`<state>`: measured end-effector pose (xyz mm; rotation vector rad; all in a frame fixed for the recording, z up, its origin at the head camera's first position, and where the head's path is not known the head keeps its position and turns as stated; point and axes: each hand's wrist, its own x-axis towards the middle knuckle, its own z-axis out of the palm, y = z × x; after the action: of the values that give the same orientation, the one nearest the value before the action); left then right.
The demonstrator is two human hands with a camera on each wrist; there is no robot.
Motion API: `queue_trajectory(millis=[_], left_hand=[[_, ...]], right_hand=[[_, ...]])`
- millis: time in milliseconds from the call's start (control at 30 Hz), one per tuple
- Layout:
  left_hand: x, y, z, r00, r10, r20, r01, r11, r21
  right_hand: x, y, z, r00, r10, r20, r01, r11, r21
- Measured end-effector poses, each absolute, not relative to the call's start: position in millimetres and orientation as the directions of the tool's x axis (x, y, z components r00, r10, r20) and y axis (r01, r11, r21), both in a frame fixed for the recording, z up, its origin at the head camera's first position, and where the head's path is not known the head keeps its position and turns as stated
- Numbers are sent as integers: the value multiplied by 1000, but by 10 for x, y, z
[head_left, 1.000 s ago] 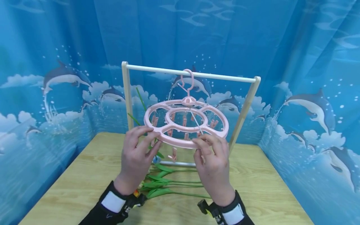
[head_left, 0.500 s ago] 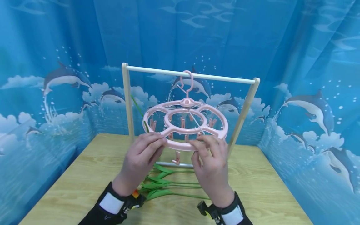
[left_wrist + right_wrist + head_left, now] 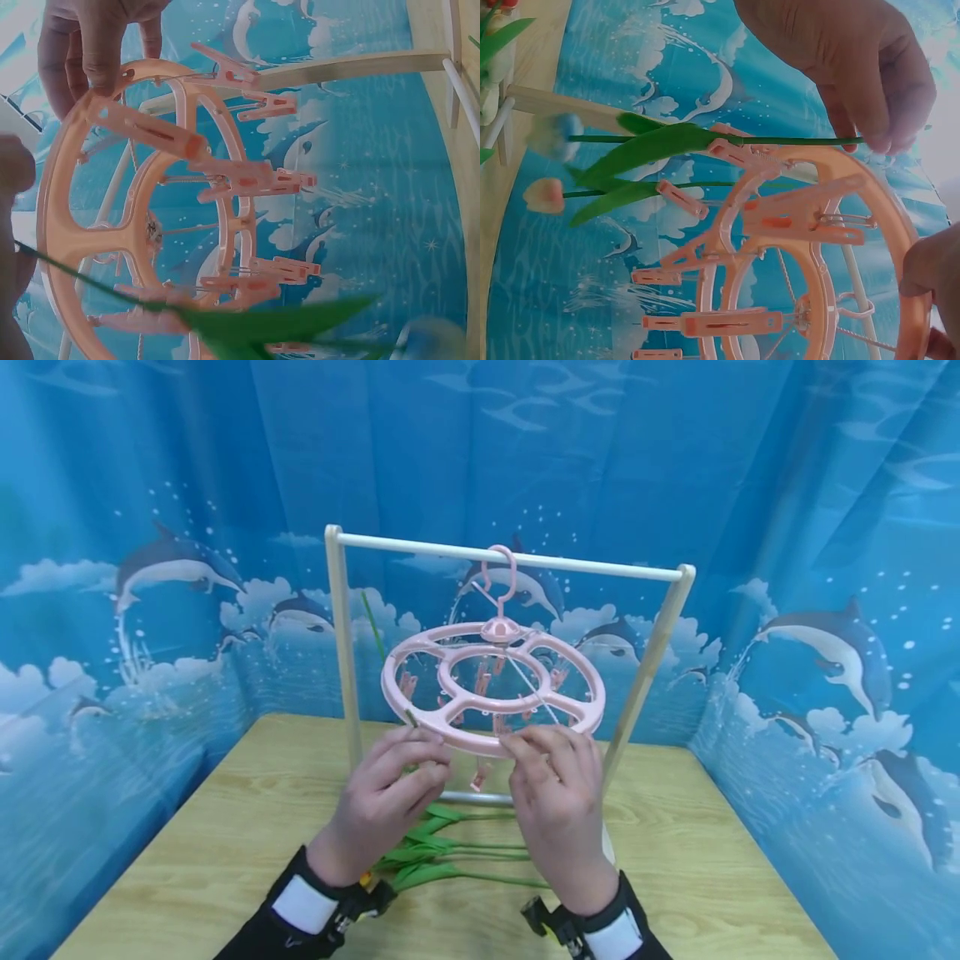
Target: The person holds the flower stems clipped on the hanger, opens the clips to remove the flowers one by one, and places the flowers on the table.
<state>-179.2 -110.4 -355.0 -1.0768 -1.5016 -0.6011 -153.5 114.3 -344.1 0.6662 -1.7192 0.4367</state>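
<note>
A round pink clip hanger (image 3: 495, 702) with several dangling pegs hangs by its hook from a wooden rack. My left hand (image 3: 390, 793) is at its front left edge and pinches the stem of a blue artificial tulip (image 3: 660, 146), whose bloom points down. In the right wrist view, that stem passes beside a peg (image 3: 731, 146); whether the peg grips it I cannot tell. My right hand (image 3: 558, 802) holds the front right rim between thumb and fingers. Farther back, a pink tulip (image 3: 544, 195) hangs head down beside another peg (image 3: 682, 199).
The rack's crossbar (image 3: 600, 565) spans above the hanger, its wooden legs (image 3: 345, 643) at either side. Several more tulips (image 3: 435, 852) lie on the wooden table (image 3: 697, 860) below the hands. A blue dolphin curtain (image 3: 480, 443) encloses the back and sides.
My left hand's fingers have drawn closer together, and the held stem's top has shifted right and down. The hanger has turned slightly. My right hand stays on the rim.
</note>
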Motion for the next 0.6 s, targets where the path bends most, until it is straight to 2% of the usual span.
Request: queue_trajectory(millis=[133, 200, 267, 333, 467, 533, 600], left_hand=[[-1802, -1092, -3528, 126, 267, 956, 909, 356, -219], [-1811, -1088, -3508, 131, 243, 961, 923, 325, -208], [-1828, -1090, -3490, 117, 207, 971, 917, 352, -186], [-1839, -1107, -3485, 57, 174, 983, 888, 442, -129], [-1876, -1164, -3503, -113, 107, 988, 791, 612, 24], [-1897, -1189, -3519, -185, 95, 978, 762, 643, 82], [-1912, -1199, -3523, -216, 88, 972, 758, 643, 110]], right_hand=[[-1545, 1162, -3426, -145, -197, 969, -641, 765, 60], [-1549, 1168, -3416, -144, -196, 970, -643, 763, 59], [-1551, 1173, -3407, -144, -197, 970, -644, 763, 60], [-1550, 1180, -3400, -145, -200, 969, -644, 763, 61], [-1556, 1206, -3393, -129, -205, 970, -645, 761, 74], [-1561, 1222, -3390, -121, -202, 972, -647, 758, 77], [-1570, 1236, -3388, -116, -197, 974, -654, 753, 74]])
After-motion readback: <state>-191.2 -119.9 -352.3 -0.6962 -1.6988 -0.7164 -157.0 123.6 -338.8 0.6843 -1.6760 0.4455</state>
